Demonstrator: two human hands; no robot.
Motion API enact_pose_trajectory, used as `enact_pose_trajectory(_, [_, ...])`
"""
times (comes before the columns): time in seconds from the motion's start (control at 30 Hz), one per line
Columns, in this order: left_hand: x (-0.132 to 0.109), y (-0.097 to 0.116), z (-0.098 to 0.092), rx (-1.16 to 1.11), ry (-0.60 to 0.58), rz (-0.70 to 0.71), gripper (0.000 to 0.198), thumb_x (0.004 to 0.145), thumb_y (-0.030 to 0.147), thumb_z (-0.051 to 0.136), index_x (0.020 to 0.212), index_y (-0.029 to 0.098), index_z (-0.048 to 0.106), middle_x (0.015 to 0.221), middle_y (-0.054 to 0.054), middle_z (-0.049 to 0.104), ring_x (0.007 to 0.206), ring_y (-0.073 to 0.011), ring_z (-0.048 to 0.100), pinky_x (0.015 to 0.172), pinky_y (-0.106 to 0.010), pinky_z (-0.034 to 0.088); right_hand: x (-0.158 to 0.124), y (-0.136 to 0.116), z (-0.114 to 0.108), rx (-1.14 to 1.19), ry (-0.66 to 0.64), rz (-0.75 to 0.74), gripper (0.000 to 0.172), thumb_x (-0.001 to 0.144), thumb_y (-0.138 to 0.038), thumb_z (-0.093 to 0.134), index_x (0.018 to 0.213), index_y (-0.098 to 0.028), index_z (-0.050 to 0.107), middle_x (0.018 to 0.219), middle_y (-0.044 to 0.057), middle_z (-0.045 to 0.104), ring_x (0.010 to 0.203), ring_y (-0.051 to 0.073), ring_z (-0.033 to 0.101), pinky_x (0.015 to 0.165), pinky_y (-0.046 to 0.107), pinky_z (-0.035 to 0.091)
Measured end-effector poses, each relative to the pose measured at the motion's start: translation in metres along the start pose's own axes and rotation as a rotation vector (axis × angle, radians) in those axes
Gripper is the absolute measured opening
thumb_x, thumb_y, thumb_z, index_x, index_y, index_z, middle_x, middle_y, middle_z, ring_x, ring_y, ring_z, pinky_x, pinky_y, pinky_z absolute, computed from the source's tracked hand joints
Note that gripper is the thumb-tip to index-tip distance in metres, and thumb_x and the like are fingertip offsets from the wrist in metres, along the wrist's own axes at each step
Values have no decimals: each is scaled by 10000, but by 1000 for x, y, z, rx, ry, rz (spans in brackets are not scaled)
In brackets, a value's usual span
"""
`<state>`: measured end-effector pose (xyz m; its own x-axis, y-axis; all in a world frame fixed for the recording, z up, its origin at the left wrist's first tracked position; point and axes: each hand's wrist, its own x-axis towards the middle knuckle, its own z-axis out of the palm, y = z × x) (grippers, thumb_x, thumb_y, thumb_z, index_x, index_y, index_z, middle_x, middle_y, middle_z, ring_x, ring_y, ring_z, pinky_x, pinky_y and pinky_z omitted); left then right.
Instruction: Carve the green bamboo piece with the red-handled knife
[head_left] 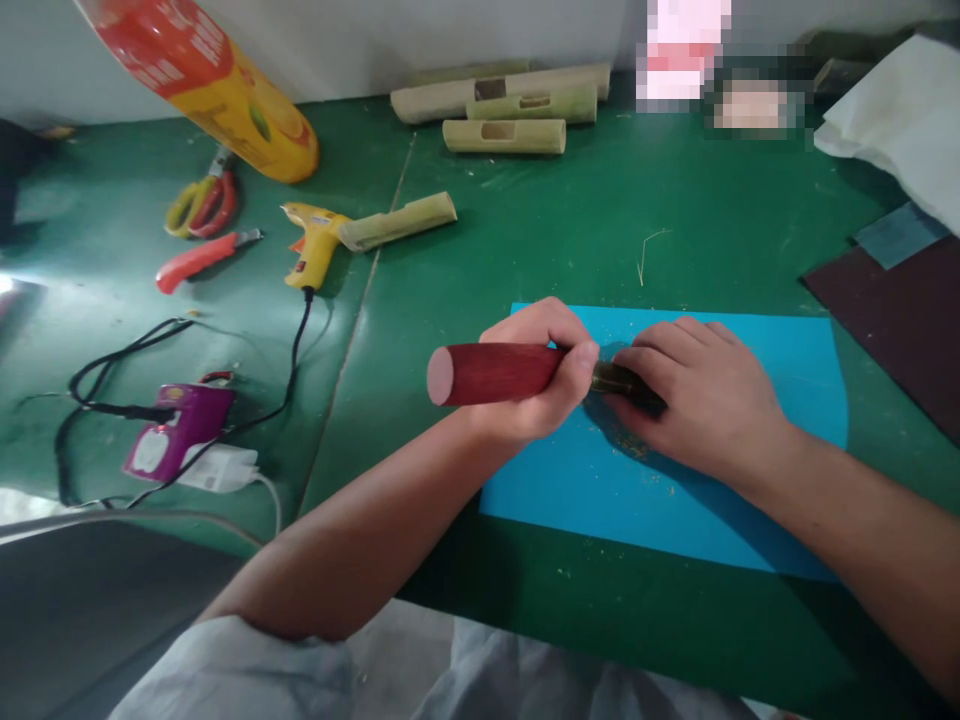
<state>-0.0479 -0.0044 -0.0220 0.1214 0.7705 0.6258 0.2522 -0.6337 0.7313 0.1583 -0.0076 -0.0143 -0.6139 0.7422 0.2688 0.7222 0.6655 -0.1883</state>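
Observation:
My left hand (544, 375) is closed around a tool with a thick red wooden handle (499, 374); its butt end faces left and its working end is hidden. My right hand (697, 395) is closed on a dark olive, tube-like piece (619, 380), whose far part is covered by the fingers. The left thumb and the tool's front end come right up to this piece. Both hands are over a blue sheet (780, 500), with small pale shavings scattered beneath them.
Several cut bamboo tubes (504, 137) lie at the back of the green table (585, 230). To the left are a yellow glue gun (315, 245) with a cord, a red utility knife (199, 262), scissors (202, 205), a bottle (217, 90) and a purple power adapter (180, 430).

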Motion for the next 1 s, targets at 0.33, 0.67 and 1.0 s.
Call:
enact_pose_trajectory(0.33, [17,3,-11,-35,-142,41,190,952,390,763,895,224,689,844,-21,743,783,-169,716,705,-334,592,0,3,3,33,24,-13,273,1016,-389,581,960,-183,751,958,99,734,870,238,624,736,384,343])
enact_pose_trajectory(0.67, [21,-9,-13,-38,-277,28,414,793,583,906,833,222,707,812,-14,757,744,-158,717,702,-320,578,3,8,0,112,-55,0,299,995,-418,568,974,-194,765,926,98,726,861,247,615,735,384,347])
enact_pose_trajectory(1.0, [32,-4,-29,-159,-331,-164,450,758,583,931,814,201,698,819,-29,751,728,-153,711,657,-290,592,3,12,0,185,-105,-16,292,972,-429,607,1035,-190,762,995,109,739,908,266,646,764,387,391])
